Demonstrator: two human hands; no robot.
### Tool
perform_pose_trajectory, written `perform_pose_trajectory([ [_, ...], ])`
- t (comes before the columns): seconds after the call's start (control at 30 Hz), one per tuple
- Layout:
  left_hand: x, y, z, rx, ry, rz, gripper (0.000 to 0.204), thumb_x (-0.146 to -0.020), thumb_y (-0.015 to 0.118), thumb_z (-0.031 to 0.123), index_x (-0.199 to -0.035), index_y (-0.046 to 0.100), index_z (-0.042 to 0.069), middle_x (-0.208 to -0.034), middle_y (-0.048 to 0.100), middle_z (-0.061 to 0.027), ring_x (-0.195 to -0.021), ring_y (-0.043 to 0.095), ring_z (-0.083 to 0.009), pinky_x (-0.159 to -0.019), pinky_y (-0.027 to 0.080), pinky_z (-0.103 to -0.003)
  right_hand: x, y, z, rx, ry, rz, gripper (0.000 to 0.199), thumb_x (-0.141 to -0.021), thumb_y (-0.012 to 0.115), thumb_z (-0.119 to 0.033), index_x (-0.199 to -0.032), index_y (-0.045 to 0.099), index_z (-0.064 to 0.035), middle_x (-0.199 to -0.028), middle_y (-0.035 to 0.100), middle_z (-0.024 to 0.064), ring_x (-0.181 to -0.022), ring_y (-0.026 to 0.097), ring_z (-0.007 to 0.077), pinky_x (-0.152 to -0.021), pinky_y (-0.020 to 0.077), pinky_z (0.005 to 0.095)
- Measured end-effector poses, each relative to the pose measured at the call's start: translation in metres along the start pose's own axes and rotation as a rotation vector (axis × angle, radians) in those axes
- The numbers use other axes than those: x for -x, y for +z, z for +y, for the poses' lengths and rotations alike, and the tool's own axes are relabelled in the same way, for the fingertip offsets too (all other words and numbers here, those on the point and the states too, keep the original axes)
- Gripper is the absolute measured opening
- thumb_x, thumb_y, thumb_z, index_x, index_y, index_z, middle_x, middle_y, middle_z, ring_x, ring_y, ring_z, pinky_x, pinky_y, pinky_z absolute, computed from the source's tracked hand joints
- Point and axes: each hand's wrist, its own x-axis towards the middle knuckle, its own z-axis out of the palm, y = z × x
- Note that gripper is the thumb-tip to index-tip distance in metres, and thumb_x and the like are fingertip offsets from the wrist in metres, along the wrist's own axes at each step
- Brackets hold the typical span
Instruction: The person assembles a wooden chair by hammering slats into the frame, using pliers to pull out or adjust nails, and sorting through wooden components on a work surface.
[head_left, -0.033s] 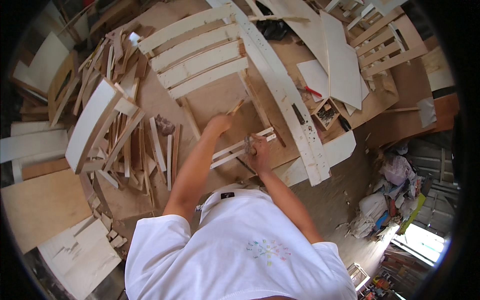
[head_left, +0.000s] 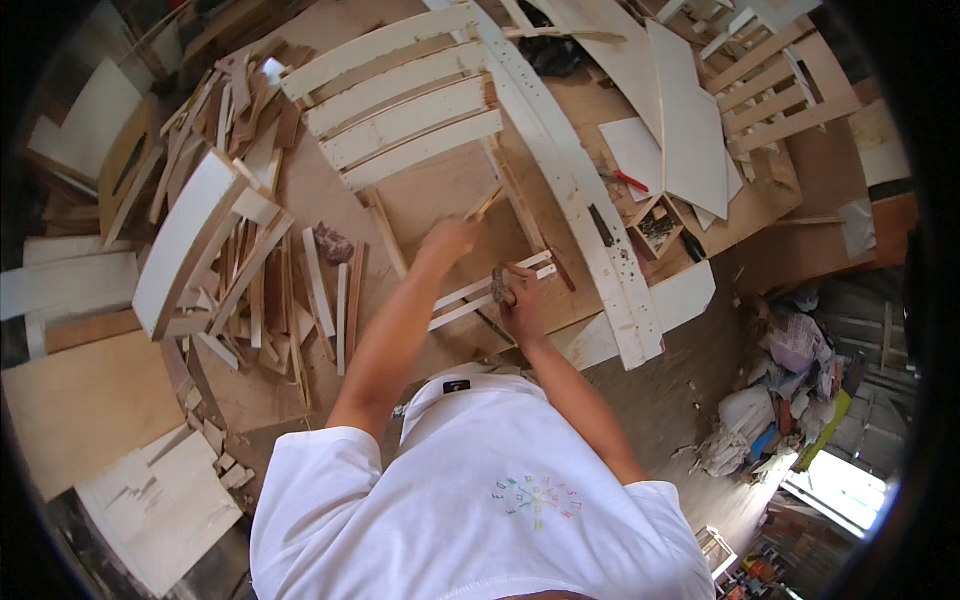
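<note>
My left hand (head_left: 451, 242) is closed around a short tan stick-like tool (head_left: 487, 204); its exact kind is too small to tell. The tool points up and to the right, over the open part of a curved slatted wooden frame (head_left: 415, 121). Close to my body, my right hand (head_left: 523, 305) has its fingers bent around a small grey lump (head_left: 501, 287) that I cannot identify. That hand is at two thin white strips (head_left: 465, 302) lying across the near end of the frame. Under the palm the contact is hidden.
A long white curved board (head_left: 560, 175) runs along the frame's right side. Red-handled pliers (head_left: 631, 181) and a small wooden box (head_left: 657, 226) of little pieces lie beyond it. Left are a curved white wooden piece (head_left: 192, 245) and heaped offcuts (head_left: 262, 290).
The whole view has shifted slightly. My left hand and its tool have moved a little up and right; my right hand stays at the strips.
</note>
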Motion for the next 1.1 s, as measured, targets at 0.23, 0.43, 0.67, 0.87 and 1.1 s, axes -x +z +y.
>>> perform_pose_trajectory([
  [0.23,0.082,-0.071,-0.018,1.09,-0.017,-0.047,0.064,-0.102,0.039,0.072,-0.082,0.055,0.013,-0.056,0.041,0.0007,-0.047,0.042,-0.0143,-0.05,0.039,-0.033,-0.005,-0.004,0.001,-0.008,0.0,-0.014,0.018,-0.073,0.077,0.002,-0.084,0.063,-0.0005,-0.13,0.059,0.0211,-0.109,0.063,0.0383,-0.091,0.0508,0.0461],
  [0.43,0.168,-0.119,-0.083,1.881,0.525,0.035,0.06,-0.105,0.035,0.069,-0.087,0.049,0.013,-0.054,0.031,0.0055,-0.046,0.028,-0.0089,-0.045,0.028,-0.026,-0.03,-0.01,-0.046,0.041,0.217,-0.171,0.023,-0.082,0.079,-0.014,-0.095,0.067,0.0008,-0.125,0.058,0.0225,-0.115,0.058,0.0412,-0.096,0.0478,0.0478],
  [0.67,0.237,-0.109,-0.073,1.98,0.61,0.18,0.061,-0.104,0.034,0.07,-0.086,0.048,0.013,-0.055,0.029,0.0053,-0.046,0.028,-0.0091,-0.045,0.028,-0.026,-0.067,0.005,-0.084,0.09,0.079,-0.213,0.036,-0.09,0.074,-0.017,-0.12,0.067,0.0014,-0.127,0.06,0.0218,-0.122,0.057,0.0399,-0.104,0.047,0.0472],
  [0.87,0.291,-0.076,-0.064,2.036,0.687,0.362,0.06,-0.106,0.033,0.068,-0.085,0.046,0.012,-0.054,0.028,0.0036,-0.046,0.028,-0.0104,-0.045,0.029,-0.027,-0.026,-0.075,-0.156,-0.642,0.031,-0.564,0.026,-0.097,0.073,-0.017,-0.115,0.07,0.0022,-0.105,0.073,0.0147,-0.098,0.072,0.0223,-0.087,0.0574,0.033],
  [1.1,0.343,-0.029,-0.043,2.122,0.674,0.577,0.059,-0.107,0.032,0.065,-0.083,0.043,0.012,-0.055,0.028,0.0024,-0.045,0.028,-0.0113,-0.044,0.029,-0.028,0.013,-0.136,-0.177,-0.914,0.16,-0.872,0.017,-0.092,0.078,-0.005,-0.105,0.074,0.0043,-0.095,0.076,0.0078,-0.088,0.072,0.0113,-0.082,0.0591,0.0244],
])
